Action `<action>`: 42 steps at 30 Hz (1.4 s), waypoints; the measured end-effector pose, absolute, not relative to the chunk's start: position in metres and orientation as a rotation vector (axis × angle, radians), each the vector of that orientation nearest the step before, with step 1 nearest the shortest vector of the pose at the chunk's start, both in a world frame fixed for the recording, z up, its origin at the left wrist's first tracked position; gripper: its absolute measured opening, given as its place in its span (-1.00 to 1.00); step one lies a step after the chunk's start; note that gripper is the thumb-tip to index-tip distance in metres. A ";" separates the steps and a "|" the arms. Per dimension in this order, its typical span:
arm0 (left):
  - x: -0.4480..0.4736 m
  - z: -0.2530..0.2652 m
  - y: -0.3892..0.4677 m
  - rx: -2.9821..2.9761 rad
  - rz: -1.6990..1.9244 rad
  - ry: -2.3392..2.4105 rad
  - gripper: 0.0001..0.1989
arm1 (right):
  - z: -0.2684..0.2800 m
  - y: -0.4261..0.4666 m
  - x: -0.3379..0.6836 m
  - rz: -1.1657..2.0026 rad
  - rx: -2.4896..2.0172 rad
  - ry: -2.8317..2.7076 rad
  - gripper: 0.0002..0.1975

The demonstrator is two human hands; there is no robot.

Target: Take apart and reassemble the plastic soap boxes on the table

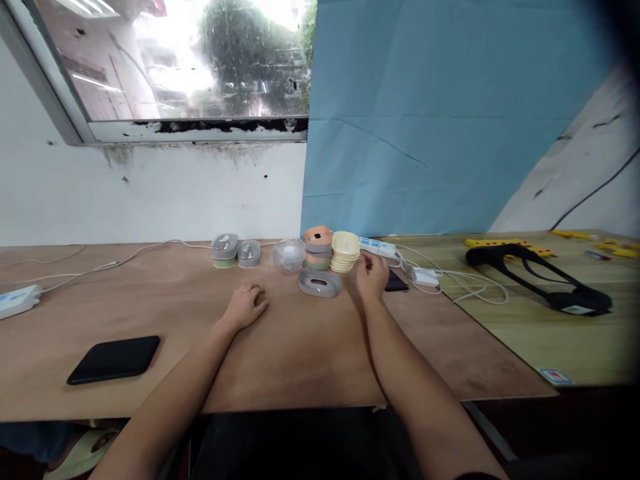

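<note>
My left hand (246, 307) rests loosely curled on the brown tabletop (280, 347), holding nothing. My right hand (373, 275) hovers further back, fingers bent, beside a stack of pale yellow lids (345, 251) and just right of a grey oval lid (319, 283) lying flat. Whether the right hand pinches anything is unclear. Behind the oval lid stands a stack of coloured containers with an orange top (318, 247). A clear round container (289, 255) and two small grey boxes (236, 251) stand to the left.
A black phone (115, 359) lies at the front left. A white power strip (17, 300) sits at the far left, another (379, 247) behind my right hand with a white adapter (425, 277) and cables. A black strap (545, 277) lies on the lighter table at right.
</note>
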State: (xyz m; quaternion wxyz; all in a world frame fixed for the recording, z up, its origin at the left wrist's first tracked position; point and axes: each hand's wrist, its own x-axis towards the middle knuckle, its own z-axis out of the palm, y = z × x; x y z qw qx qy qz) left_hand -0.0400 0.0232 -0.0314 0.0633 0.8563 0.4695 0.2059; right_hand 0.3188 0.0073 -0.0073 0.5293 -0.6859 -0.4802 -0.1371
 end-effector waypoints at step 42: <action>-0.057 -0.033 0.028 2.574 0.645 1.265 -0.61 | -0.041 0.043 0.332 -0.055 -1.510 -0.956 -0.59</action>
